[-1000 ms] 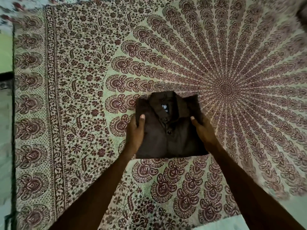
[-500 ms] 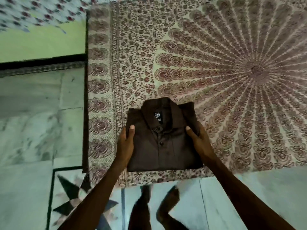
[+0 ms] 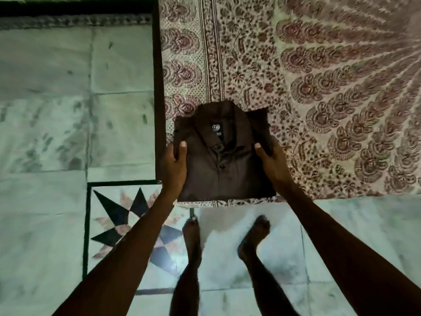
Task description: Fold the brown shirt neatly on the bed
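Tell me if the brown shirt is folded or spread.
Folded: the brown shirt is a compact rectangle, collar on top, gripped by the left hand and right hand.

Single head-worn view, steeply downward, close over bed (image 3: 319,87) corner.

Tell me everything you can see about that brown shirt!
The dark brown cloth shirt is folded into a neat square, front up, collar pointing away. A small white label shows inside the collar; two dark buttons run down the middle. It is at the near corner of the patterned bedspread. The left hand grips its left edge, the right hand its right edge, thumbs on top.
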